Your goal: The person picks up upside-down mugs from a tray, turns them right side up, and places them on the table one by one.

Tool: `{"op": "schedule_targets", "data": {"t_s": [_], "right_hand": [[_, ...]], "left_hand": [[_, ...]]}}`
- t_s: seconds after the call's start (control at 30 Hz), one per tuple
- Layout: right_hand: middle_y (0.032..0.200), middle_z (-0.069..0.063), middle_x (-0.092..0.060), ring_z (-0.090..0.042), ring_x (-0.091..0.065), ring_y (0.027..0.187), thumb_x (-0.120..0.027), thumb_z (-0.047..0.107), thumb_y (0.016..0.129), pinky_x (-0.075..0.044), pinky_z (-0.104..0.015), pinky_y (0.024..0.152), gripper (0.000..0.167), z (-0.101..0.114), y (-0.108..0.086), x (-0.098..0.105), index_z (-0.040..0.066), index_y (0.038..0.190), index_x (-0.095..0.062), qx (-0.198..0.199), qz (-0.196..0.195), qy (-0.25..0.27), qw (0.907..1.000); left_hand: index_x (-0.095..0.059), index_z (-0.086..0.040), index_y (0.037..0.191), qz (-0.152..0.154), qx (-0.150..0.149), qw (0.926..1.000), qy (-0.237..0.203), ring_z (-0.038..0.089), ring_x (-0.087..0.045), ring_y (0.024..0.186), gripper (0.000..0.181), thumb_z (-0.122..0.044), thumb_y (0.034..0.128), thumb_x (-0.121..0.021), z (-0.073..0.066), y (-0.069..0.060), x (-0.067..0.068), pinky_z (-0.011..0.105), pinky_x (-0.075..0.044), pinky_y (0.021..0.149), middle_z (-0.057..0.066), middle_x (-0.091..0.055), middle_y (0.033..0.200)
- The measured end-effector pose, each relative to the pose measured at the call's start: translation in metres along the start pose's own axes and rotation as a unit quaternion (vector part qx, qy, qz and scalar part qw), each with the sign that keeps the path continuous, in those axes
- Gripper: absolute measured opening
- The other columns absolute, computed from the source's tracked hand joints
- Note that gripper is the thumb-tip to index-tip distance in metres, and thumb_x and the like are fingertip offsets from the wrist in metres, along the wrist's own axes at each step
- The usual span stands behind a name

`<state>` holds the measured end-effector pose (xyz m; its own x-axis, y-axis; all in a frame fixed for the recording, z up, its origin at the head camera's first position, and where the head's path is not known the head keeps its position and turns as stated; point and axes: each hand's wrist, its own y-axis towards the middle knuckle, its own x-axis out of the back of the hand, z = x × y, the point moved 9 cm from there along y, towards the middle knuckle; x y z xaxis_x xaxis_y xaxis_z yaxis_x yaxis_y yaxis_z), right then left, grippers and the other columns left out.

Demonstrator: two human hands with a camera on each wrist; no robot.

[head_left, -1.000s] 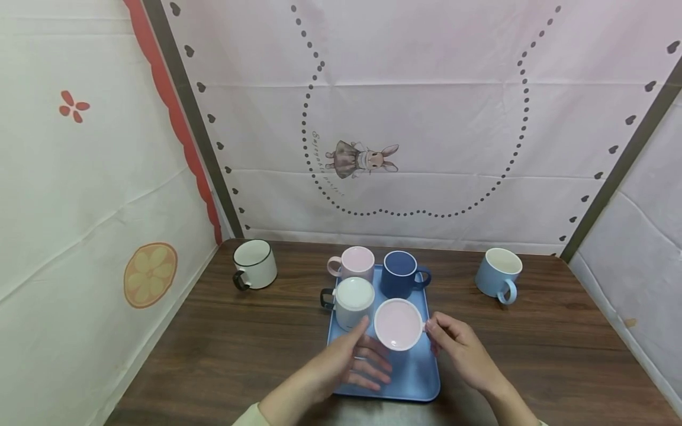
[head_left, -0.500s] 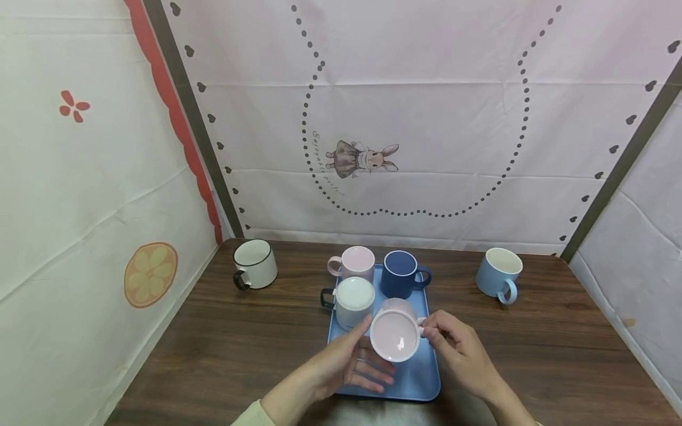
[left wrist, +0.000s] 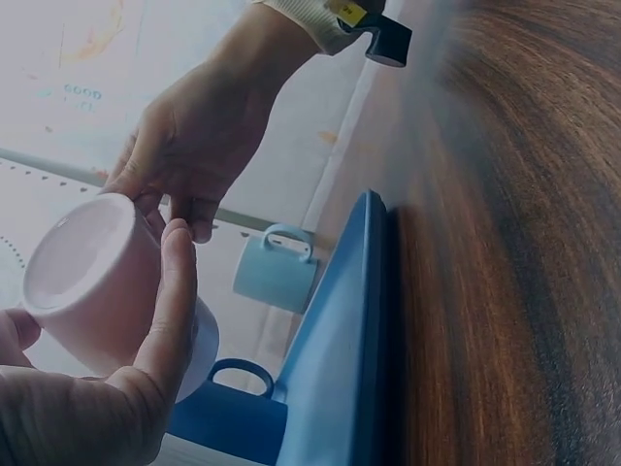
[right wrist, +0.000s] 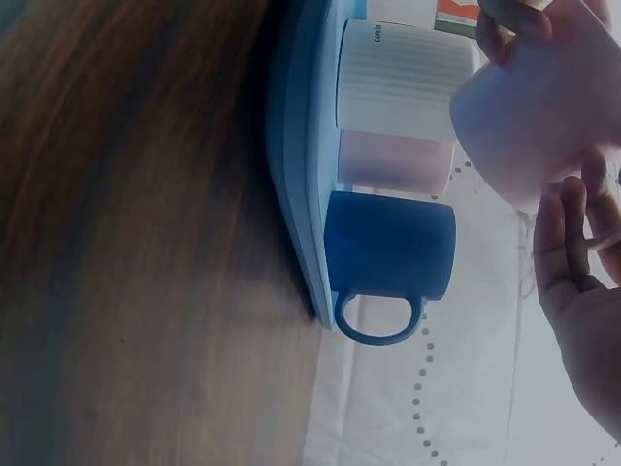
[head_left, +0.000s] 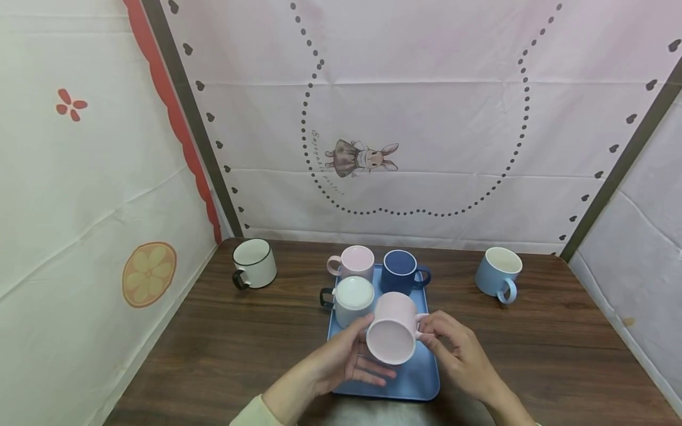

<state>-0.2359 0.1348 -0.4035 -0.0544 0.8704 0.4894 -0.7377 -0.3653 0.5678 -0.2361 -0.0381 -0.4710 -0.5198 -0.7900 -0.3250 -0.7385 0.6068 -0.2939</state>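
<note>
A pale pink mug (head_left: pixel 395 310) is held tilted above the blue tray (head_left: pixel 407 387), one pale-rimmed round end facing me. My right hand (head_left: pixel 458 352) pinches its handle from the right. At its left side is my left hand (head_left: pixel 341 358), the thumb against the mug and the other fingers stretched out beneath it. In the left wrist view, the left fingers (left wrist: pixel 175 291) lie along the mug's wall. Behind it on the tray stand a white mug (head_left: pixel 351 305) with a black handle, another pink mug (head_left: pixel 358 263) and a navy mug (head_left: pixel 398 275).
A white mug (head_left: pixel 254 263) with a black rim and handle stands at the back left of the wooden table (head_left: pixel 256 355). At the back right is a light blue mug (head_left: pixel 492 275). Patterned cloth walls (head_left: pixel 453 118) enclose the table's back and sides.
The pink mug has tipped over so that its round end faces lower toward me and more of its wall shows. My left thumb has come to its side; the right hand keeps the handle.
</note>
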Motion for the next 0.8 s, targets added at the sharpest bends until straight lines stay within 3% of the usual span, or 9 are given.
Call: {"op": "schedule_targets", "data": {"t_s": [0.1,0.3,0.63,0.8], "right_hand": [[0.100,0.002,-0.064,-0.009,-0.061,0.103,-0.067,-0.002,0.096,-0.050,-0.020,0.087,0.028,0.0028,0.0000,-0.0010,0.025,0.092,-0.064,0.017,-0.002,-0.006,0.9998],[0.105,0.006,-0.065,-0.009,-0.060,0.105,-0.071,-0.006,0.091,-0.049,-0.017,0.091,0.031,0.0068,-0.0013,-0.0033,0.025,0.095,-0.067,0.047,-0.004,-0.025,0.9986],[0.106,0.008,-0.063,-0.007,-0.054,0.105,-0.076,-0.002,0.087,-0.046,-0.021,0.090,0.032,0.0096,-0.0033,-0.0063,0.028,0.095,-0.068,0.078,0.000,-0.064,0.9949],[0.106,0.009,-0.063,-0.006,-0.054,0.104,-0.078,0.002,0.087,-0.048,-0.023,0.087,0.026,0.0072,-0.0041,-0.0065,0.026,0.094,-0.071,0.060,0.006,-0.074,0.9955]], "left_hand": [[-0.044,0.004,0.145,0.000,0.000,1.0000,-0.003,0.036,-0.075,0.107,0.082,-0.066,0.1022,-0.041,-0.0009,-0.0003,0.0002,0.047,-0.062,0.090,0.019,-0.071,0.122],[-0.036,-0.002,0.153,-0.007,0.003,0.9999,-0.010,0.040,-0.074,0.110,0.084,-0.068,0.1004,-0.046,-0.0003,-0.0003,-0.0004,0.047,-0.063,0.088,0.019,-0.070,0.124],[-0.044,0.003,0.146,-0.014,-0.003,0.9999,-0.004,0.035,-0.075,0.109,0.070,-0.053,0.1036,-0.054,-0.0016,0.0033,-0.0016,0.042,-0.063,0.090,0.019,-0.072,0.123],[-0.047,0.004,0.144,-0.025,-0.003,0.9996,0.012,0.037,-0.072,0.115,0.065,-0.047,0.1042,-0.054,-0.0031,0.0041,0.0001,0.044,-0.061,0.096,0.019,-0.072,0.126]]}}
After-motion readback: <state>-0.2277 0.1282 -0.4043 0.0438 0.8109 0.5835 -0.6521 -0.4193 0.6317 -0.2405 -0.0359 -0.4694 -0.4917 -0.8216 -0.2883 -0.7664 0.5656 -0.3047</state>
